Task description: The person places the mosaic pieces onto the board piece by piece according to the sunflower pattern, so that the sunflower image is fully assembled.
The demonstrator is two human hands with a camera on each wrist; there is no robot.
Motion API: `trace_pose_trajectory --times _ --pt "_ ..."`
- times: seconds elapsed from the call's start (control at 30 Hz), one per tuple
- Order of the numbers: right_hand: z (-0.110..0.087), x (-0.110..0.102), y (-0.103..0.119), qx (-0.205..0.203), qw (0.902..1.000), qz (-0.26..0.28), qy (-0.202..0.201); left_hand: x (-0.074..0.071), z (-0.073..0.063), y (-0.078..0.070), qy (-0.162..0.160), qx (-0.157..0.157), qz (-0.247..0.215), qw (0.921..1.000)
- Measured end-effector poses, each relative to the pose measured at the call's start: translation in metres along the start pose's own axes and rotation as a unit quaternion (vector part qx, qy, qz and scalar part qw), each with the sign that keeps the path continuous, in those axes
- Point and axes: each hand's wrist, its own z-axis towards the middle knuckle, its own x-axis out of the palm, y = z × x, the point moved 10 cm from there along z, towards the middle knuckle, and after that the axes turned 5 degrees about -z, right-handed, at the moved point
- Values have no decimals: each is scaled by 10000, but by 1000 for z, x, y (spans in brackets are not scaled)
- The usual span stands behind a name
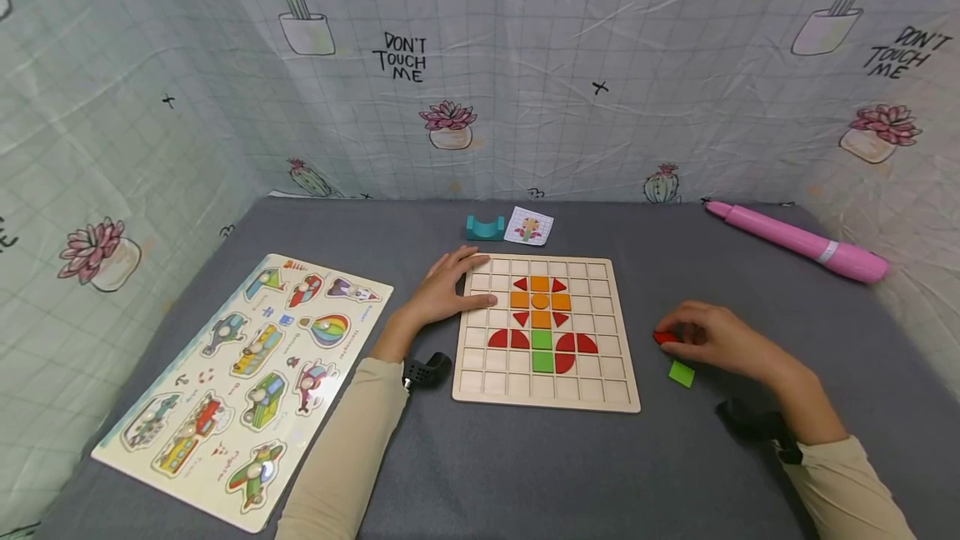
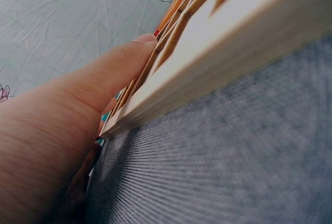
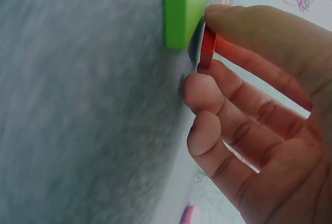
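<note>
A square wooden grid board (image 1: 501, 383) lies on the grey table, with orange, red and green flat pieces set in its cells. My left hand (image 1: 448, 284) rests at its upper left edge, fingers fairly straight. The thumb (image 2: 116, 63) of that hand lies over the edge onto the grid in the left wrist view. Right of the board, my right hand (image 1: 712, 340) pinches a red piece (image 3: 207, 46) between thumb and fingers, close over the table. Just below that hand lies a loose green square piece (image 1: 681, 373). The fingers partly hide the red piece's outline.
A picture puzzle board (image 1: 217, 357) with vehicles lies slanted at the left. Behind the grid board are a teal holder (image 1: 485, 228) and a small pattern card (image 1: 528, 226). A pink pen-shaped object (image 1: 798, 240) lies at the back right. Printed cloth walls surround the table.
</note>
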Motion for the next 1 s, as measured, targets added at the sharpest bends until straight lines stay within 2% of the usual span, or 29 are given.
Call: trace_pose_trajectory --times 0.3,0.57,1.0 --pt "18 4 21 17 9998 94 162 1 0 1 33 -65 16 10000" --pt "35 19 41 181 9976 164 647 1 0 2 36 -130 -2 9999" --pt "64 54 72 184 9900 391 1340 0 0 2 32 -105 6 9999"
